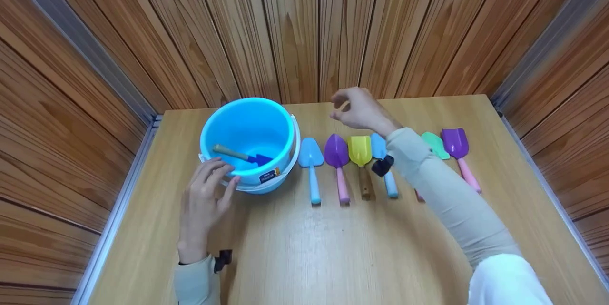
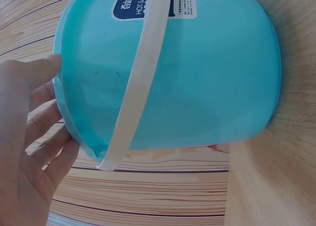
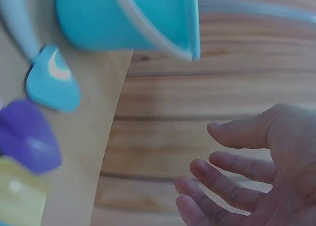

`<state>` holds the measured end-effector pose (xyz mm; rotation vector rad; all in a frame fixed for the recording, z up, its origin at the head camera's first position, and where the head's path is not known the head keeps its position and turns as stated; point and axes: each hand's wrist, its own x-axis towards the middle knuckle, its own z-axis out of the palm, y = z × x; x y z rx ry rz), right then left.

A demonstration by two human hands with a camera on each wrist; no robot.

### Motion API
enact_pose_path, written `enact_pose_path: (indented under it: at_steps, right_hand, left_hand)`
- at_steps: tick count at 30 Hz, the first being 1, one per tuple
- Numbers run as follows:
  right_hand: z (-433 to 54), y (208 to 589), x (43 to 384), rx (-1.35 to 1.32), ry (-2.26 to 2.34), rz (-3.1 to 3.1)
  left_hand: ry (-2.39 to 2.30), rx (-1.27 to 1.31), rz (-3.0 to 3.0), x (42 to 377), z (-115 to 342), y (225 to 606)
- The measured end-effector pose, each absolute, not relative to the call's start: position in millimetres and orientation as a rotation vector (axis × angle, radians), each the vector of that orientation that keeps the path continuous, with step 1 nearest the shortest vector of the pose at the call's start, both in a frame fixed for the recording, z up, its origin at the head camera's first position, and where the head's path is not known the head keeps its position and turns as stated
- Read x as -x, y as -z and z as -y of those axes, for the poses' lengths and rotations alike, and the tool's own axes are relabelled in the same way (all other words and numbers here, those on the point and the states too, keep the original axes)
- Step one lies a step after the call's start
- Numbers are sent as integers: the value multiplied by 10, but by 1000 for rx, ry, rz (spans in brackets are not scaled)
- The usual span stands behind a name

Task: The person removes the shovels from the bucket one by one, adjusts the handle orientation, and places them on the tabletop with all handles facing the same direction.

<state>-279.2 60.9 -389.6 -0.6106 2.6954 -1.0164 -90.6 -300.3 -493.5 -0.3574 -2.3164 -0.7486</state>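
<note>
The light blue bucket (image 1: 247, 105) stands at the table's left. A small trowel (image 1: 242, 155) with a dark blue blade and a tan handle lies inside. My left hand (image 1: 204, 195) is at its near left rim, thumb and fingertips along the edge, as the left wrist view (image 2: 29, 122) also has it. The white bucket handle (image 2: 138, 82) hangs down the outside. My right hand (image 1: 359, 107) is raised behind the row of toy shovels, bent fingers apart and nothing between them. Nearest below are a purple shovel (image 1: 337, 150) and a yellow one (image 1: 360, 150).
A blue shovel (image 1: 310, 152) lies beside the bucket. Past the yellow one come another blue shovel (image 1: 379, 145), a green one (image 1: 434, 144) and a purple one with a pink handle (image 1: 455, 142). My right forearm partly covers the row. Wood-panelled walls (image 1: 304, 34) enclose the table.
</note>
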Motion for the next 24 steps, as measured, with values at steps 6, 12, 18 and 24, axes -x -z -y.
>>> enact_pose_path:
  at_steps: [6,12,18,24]
  right_hand:
    - [-238,3823,2729,737,1044,-2642]
    - [59,3829,2645,876,1081,-2589]
    - [361,3899,2581,1056,998,-2521]
    - [643,4065,2529,1217,862,-2454]
  left_hand:
    - [760,358,2310,932,2969,4937]
    - [771,359,2327,938,2934,4912]
    - [775,364,2320,946,2906,4896]
    - [778,357,2329,959,2880,4890]
